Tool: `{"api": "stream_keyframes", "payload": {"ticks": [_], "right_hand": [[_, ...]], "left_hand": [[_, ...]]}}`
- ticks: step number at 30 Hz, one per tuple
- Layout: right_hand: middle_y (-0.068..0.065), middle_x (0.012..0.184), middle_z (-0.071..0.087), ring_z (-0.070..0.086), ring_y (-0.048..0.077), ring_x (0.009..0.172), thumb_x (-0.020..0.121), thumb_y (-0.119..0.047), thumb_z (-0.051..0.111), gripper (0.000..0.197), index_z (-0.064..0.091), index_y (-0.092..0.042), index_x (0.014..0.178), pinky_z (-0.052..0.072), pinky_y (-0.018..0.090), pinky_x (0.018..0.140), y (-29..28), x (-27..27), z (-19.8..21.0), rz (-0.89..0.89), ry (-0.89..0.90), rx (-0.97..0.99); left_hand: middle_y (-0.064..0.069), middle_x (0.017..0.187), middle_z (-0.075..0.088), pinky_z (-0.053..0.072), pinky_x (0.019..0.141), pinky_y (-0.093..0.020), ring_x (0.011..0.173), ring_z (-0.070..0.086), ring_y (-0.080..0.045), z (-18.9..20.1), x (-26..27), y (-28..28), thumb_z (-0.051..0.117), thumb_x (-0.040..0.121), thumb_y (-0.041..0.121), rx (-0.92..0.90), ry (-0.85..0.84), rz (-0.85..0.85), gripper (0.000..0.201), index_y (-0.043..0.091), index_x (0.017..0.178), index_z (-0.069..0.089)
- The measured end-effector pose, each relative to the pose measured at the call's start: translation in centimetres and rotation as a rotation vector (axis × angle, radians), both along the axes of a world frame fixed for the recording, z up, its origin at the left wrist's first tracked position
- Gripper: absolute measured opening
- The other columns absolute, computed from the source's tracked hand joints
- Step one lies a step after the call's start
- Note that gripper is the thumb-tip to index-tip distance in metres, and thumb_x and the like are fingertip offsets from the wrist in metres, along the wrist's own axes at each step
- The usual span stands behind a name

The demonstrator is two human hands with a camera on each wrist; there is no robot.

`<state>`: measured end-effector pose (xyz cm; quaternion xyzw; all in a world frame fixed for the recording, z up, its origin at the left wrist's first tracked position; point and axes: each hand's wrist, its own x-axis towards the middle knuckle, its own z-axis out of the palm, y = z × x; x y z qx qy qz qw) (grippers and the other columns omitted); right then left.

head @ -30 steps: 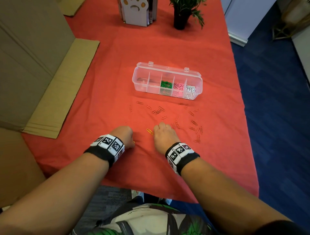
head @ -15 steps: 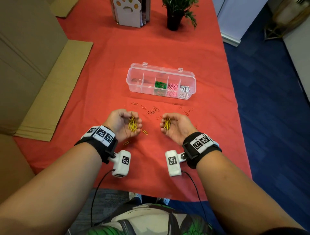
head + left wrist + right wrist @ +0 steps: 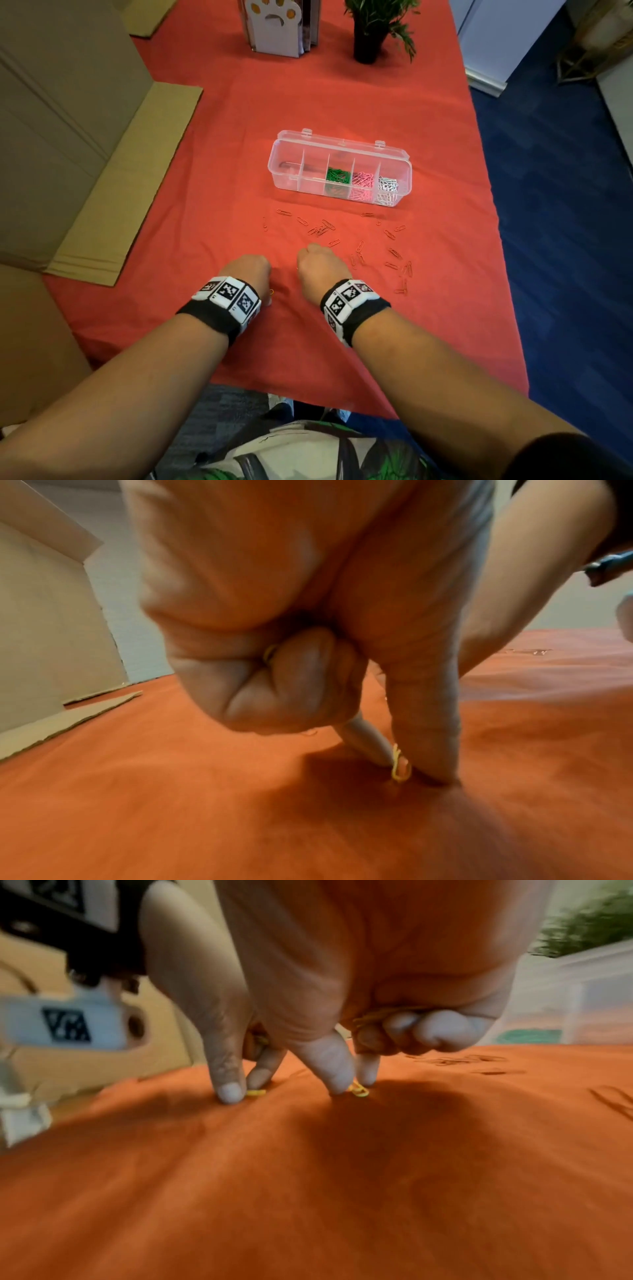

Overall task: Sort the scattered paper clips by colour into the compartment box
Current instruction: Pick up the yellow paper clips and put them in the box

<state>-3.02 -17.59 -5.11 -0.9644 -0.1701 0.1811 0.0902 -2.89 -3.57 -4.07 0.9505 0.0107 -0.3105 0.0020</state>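
Yellows being gathered, reds left
Left hand (image 3: 251, 274) and right hand (image 3: 320, 270) each pinch a yellow clip (image 3: 399, 768); box (image 3: 339, 173) has green, pink, white; red clips (image 3: 394, 255) scattered on surface.

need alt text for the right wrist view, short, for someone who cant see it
Close view from under the right hand: its thumb and forefinger pinch a yellow paper clip on the orange-red cloth, other fingers curled round more yellow clips. Beside it, the left hand pinches another yellow clip; the clear box is blurred behind.

plant (image 3: 589, 931) blurred, bookend (image 3: 275, 20) top cropped
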Motion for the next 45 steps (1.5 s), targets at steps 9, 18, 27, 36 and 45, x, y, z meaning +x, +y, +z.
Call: {"api": "stream_keyframes", "payload": {"ticks": [9, 18, 27, 36, 45], "right_hand": [[0.017, 0.117, 0.050, 0.053, 0.035, 0.106, 0.090, -0.005, 0.030, 0.033, 0.047, 0.000, 0.119, 0.049, 0.044, 0.082, -0.4, -0.4, -0.1, 0.036, -0.062, -0.153], [0.017, 0.120, 0.050, 0.051, 0.035, 0.111, 0.085, -0.004, 0.040, 0.035, 0.046, -0.002, 0.120, 0.046, 0.044, 0.092, -2.1, -1.3, -0.4, 0.027, 0.091, -0.091], [0.018, 0.116, 0.055, 0.056, 0.033, 0.106, 0.092, -0.019, 0.043, 0.026, 0.058, -0.004, 0.107, 0.044, 0.035, 0.094, -6.3, -0.8, -0.9, -0.357, 0.244, 0.172], [-0.005, 0.068, 0.046, 0.039, 0.009, 0.055, 0.090, -0.005, 0.040, 0.028, 0.045, -0.023, 0.069, 0.031, 0.018, 0.043, -8.5, -0.1, 0.6, -0.886, 0.580, 0.613], [0.003, 0.069, 0.045, 0.045, 0.011, 0.052, 0.087, 0.009, 0.038, 0.029, 0.046, -0.017, 0.077, 0.039, 0.017, 0.037, -9.3, 2.2, 2.6, -1.010, 0.546, 0.954]], "left_hand": [[-0.015, 0.100, 0.070, 0.046, 0.074, -0.028, 0.095, 0.065, -0.029, 0.4, -0.4, 0.5, 0.058, 0.079, 0.031, -0.197, 0.113, 0.122, 0.029, 0.007, 0.090, 0.068], [0.003, 0.043, 0.049, 0.033, 0.043, -0.014, 0.036, 0.042, -0.012, 2.0, 2.0, 1.0, 0.034, 0.079, 0.021, -1.035, 0.386, 1.026, 0.023, 0.017, 0.059, 0.045], [0.000, 0.056, 0.055, 0.041, 0.039, -0.013, 0.037, 0.050, -0.006, 1.0, 1.4, -3.1, 0.039, 0.089, 0.006, -1.089, 0.338, 0.879, 0.023, 0.015, 0.076, 0.055], [-0.007, 0.100, 0.069, 0.046, 0.082, -0.028, 0.099, 0.063, -0.026, -1.5, 0.0, -6.5, 0.067, 0.077, 0.029, -0.397, -0.102, -0.131, 0.019, 0.018, 0.092, 0.068], [-0.014, 0.086, 0.066, 0.046, 0.072, -0.031, 0.081, 0.063, -0.028, -1.2, -0.1, -7.4, 0.050, 0.087, 0.020, -0.470, 0.008, -0.027, 0.018, 0.010, 0.082, 0.064]]}}
